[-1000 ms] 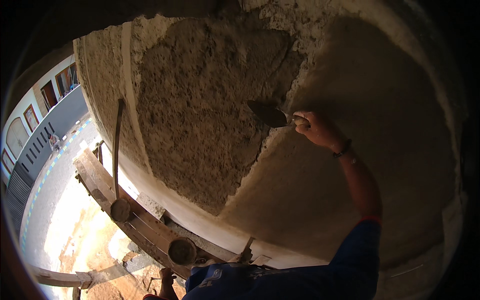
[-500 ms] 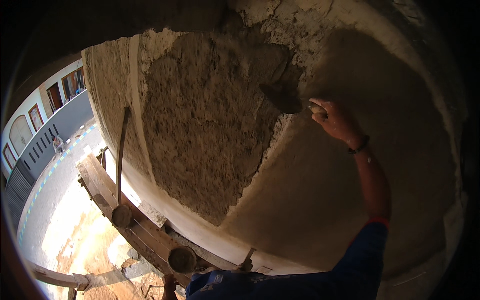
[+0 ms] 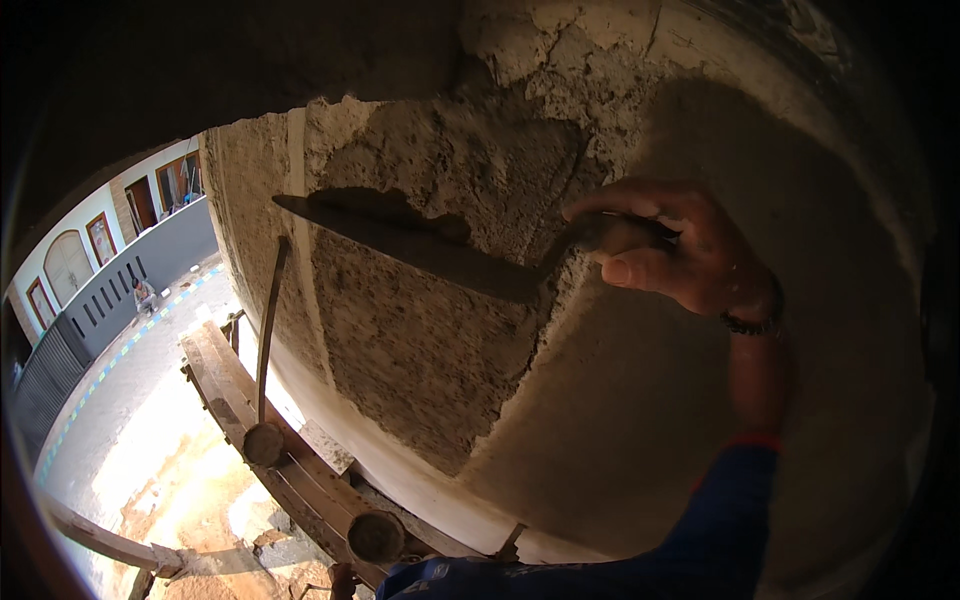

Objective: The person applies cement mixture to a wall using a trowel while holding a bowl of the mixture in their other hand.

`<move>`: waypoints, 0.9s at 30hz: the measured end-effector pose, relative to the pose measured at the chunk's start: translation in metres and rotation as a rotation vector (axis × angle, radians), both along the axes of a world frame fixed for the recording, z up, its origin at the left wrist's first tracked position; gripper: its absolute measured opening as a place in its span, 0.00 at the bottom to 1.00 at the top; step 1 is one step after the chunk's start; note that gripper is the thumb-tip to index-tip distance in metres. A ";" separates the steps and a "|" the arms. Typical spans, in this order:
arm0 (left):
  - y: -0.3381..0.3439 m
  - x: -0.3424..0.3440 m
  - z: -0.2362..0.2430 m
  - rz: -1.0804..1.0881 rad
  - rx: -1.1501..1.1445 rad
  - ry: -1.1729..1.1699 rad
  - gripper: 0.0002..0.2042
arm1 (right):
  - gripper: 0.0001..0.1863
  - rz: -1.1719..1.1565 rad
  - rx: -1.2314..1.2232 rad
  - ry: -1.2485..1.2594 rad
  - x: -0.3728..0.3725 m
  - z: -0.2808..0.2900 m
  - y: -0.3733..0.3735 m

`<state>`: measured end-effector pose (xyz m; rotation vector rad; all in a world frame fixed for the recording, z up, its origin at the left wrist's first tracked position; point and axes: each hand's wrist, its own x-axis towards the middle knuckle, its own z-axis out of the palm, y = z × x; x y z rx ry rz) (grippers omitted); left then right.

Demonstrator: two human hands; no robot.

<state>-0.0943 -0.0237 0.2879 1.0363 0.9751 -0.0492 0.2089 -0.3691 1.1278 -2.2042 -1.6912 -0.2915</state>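
My right hand [image 3: 690, 245] is wrapped round the handle of a pointed trowel [image 3: 420, 252], thumb below and fingers on top. The long dark blade reaches leftward across a rough plaster patch [image 3: 420, 340] on the wall. Just above the blade lies a darker patch [image 3: 390, 208], wet mortar or shadow; which one I cannot tell. To the right of the rough area the wall [image 3: 640, 420] has a smooth coat, with a ragged edge between the two. My left hand does not show.
Below at left runs a plank scaffold [image 3: 225, 385] bearing two round mortar containers [image 3: 263, 444] [image 3: 376, 537]. A long wooden strip [image 3: 271, 330] leans upright against the wall. Farther off, a person [image 3: 144, 295] sits by a grey fence [image 3: 110, 285] along a paved street. Dark overhang covers the top.
My right hand has turned the trowel so its blade points left and shows at full length. The hand is now larger and closer in view. The whole scene has shifted slightly right and down.
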 end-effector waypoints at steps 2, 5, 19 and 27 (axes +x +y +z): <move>0.002 0.001 0.004 0.010 -0.068 0.079 0.06 | 0.25 0.071 0.037 0.237 0.002 -0.006 0.012; -0.011 0.009 0.019 0.041 -0.054 0.034 0.05 | 0.24 0.023 0.091 0.614 0.075 -0.021 0.010; -0.008 -0.046 0.013 0.000 -0.012 0.142 0.04 | 0.19 -0.437 0.193 0.452 0.053 -0.214 -0.071; -0.010 -0.013 -0.009 0.087 0.153 -0.009 0.40 | 0.21 -0.744 -0.386 1.001 -0.027 -0.581 -0.092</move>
